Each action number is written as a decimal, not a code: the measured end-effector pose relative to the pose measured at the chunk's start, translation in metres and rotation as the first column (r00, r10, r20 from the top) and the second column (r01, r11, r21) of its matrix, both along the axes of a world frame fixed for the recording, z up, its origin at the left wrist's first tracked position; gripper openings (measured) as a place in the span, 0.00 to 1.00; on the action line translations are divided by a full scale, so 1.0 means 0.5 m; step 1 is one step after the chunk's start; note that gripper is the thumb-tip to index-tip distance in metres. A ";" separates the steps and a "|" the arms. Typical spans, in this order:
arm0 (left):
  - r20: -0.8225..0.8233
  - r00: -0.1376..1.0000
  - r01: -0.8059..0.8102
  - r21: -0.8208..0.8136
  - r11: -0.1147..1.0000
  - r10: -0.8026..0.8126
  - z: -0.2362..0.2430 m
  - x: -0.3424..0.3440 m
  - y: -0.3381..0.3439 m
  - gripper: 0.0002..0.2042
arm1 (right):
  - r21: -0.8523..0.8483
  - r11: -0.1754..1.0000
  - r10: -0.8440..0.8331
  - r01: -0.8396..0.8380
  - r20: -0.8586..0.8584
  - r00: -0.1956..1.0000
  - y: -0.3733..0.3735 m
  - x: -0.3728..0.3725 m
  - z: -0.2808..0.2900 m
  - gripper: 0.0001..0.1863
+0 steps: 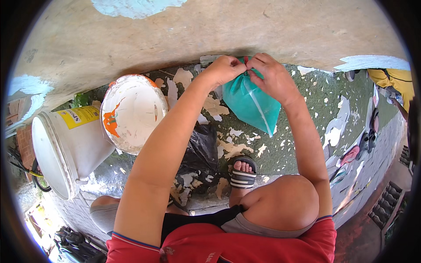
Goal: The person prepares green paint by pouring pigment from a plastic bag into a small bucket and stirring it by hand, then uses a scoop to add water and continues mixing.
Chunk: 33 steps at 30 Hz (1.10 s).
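Note:
A green plastic bag (252,103) with a pale stripe hangs full below my two hands, close to the wall. Its gathered neck is pinched between the fingertips of my left hand (226,69) on one side and my right hand (274,79) on the other. Something small and red shows at the neck, between the hands; its kind is too small to make out. Both hands are closed, thumbs against fingers, almost touching each other.
Left of my arms stand an open white bucket (133,114) with orange stains and a larger white bucket (74,140) lying tilted. A black plastic bag (199,151) lies by my sandalled foot. Paint flakes cover the mossy ground. Slippers (351,155) and a person in yellow (392,83) are at right.

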<state>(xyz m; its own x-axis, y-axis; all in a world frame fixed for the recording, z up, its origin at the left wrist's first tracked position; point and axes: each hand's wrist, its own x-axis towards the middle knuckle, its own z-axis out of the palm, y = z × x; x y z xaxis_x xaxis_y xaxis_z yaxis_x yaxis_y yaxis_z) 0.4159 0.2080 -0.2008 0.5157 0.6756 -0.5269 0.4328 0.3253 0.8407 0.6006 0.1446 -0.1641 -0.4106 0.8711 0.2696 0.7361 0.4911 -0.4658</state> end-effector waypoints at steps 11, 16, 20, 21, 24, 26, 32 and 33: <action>0.005 0.995 0.095 -0.032 0.995 -0.095 0.001 -0.006 0.010 0.21 | -0.209 0.977 0.050 -0.034 0.075 0.996 0.017 0.001 -0.014 0.11; 0.090 0.995 0.011 0.266 0.964 -0.036 -0.032 -0.027 -0.012 0.14 | -0.191 0.982 -0.014 0.009 -0.024 1.000 0.007 0.017 -0.059 0.11; 0.146 0.985 -0.168 0.668 0.725 0.093 -0.052 -0.015 -0.067 0.08 | -0.147 0.989 -0.028 0.018 -0.064 0.998 0.009 0.015 -0.067 0.10; 0.153 0.981 -0.195 0.683 0.704 0.123 -0.060 -0.012 -0.073 0.08 | -0.131 0.991 -0.024 0.015 -0.068 0.997 0.010 0.012 -0.069 0.10; 0.153 0.968 -0.248 0.704 0.666 0.199 -0.061 0.005 -0.087 0.07 | -0.094 0.995 -0.037 0.029 -0.088 0.995 0.008 0.013 -0.076 0.10; 0.106 0.966 -0.242 0.696 0.676 0.236 -0.056 0.012 -0.088 0.07 | -0.146 0.988 -0.068 0.053 -0.102 0.992 0.005 0.011 -0.069 0.11; 0.189 0.976 -0.211 0.703 0.679 0.108 -0.055 0.004 -0.071 0.08 | -0.157 0.987 -0.048 0.020 -0.177 0.983 0.006 0.014 -0.066 0.10; 0.171 0.983 -0.165 0.710 0.685 0.059 -0.058 -0.004 -0.061 0.08 | -0.165 0.986 -0.044 0.012 -0.193 0.980 0.006 0.014 -0.065 0.10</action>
